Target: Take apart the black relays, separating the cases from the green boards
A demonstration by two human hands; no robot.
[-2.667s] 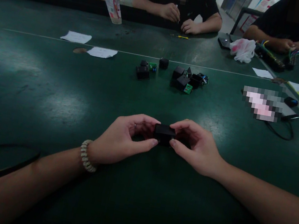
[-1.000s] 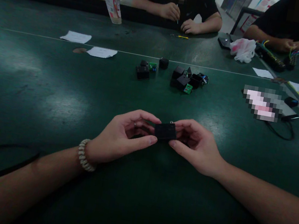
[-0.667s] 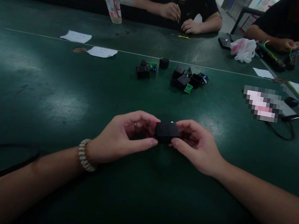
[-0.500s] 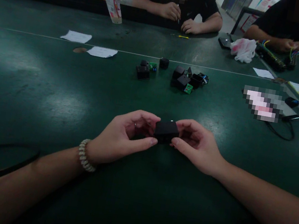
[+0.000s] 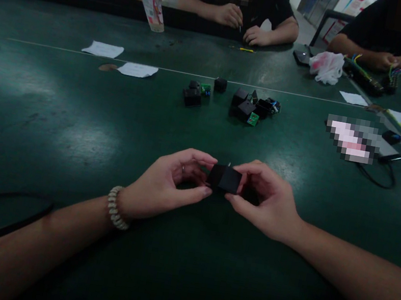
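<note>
Between both hands is a small black box (image 5: 230,180), held just above or on the green table (image 5: 171,269). My left hand (image 5: 169,181) pinches its left side between thumb and fingers, with a beaded bracelet at the wrist. On the right side, my right hand (image 5: 267,198) grips the box the same way. Two faces of the box show, and a small metal prong sticks up at its far edge. Farther off lie black housings (image 5: 245,109) with a small green circuit board (image 5: 253,119), and more black pieces (image 5: 192,97) to their left.
Two people sit across the table, one (image 5: 242,2) holding a thin tool. A plastic cup (image 5: 153,7), paper slips (image 5: 137,70), a crumpled plastic bag (image 5: 327,67) and a pixelated flat object (image 5: 349,141) lie around. Black cables (image 5: 2,192) run at the left.
The black box has turned between my hands, so a lighter side face now shows on the right. My right hand has shifted slightly with it.
</note>
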